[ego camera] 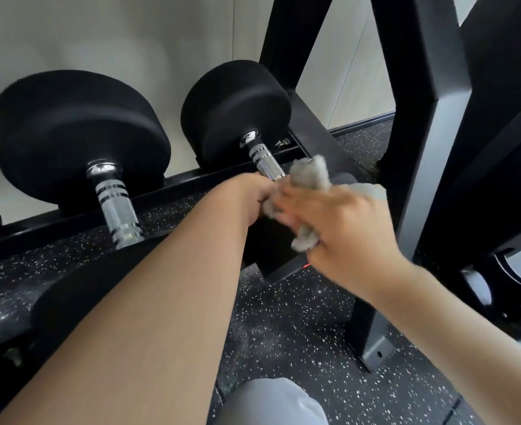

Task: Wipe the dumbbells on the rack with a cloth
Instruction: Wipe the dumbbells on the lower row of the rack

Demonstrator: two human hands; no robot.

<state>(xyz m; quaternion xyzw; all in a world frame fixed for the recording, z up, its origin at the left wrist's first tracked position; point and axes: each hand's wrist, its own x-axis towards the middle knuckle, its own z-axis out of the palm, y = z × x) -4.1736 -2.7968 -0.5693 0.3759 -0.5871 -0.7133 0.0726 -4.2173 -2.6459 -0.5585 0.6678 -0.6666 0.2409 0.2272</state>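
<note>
- Wall (99, 32): off-white, plain, behind the rack.
- Floor (299, 332): black rubber with white speckles, running under and in front of the rack.
- Rack (69, 217): black metal, with a low rail carrying the dumbbells and thick uprights at right.
- Left arm: bare forearm reaching in from bottom left across the frame. The left hand (253, 194) has its fingers curled round the near end of the right dumbbell's knurled handle. Part of the grip is hidden by the cloth.
- Left dumbbell (78, 133): bigger black head against the wall, chrome handle angled toward the camera, resting on the rail, untouched.
- Right dumbbell (237, 111): smaller, just beside the left one, also on the rail.
- Right hand (330, 222): motion-blurred, back of hand up, fingers clenched on the bunched cloth, touching the left hand.
- Cloth (311, 171): grey, crumpled, at the near end of the right dumbbell's handle.
- Knee (277, 403): grey trousers, bottom centre.
</note>
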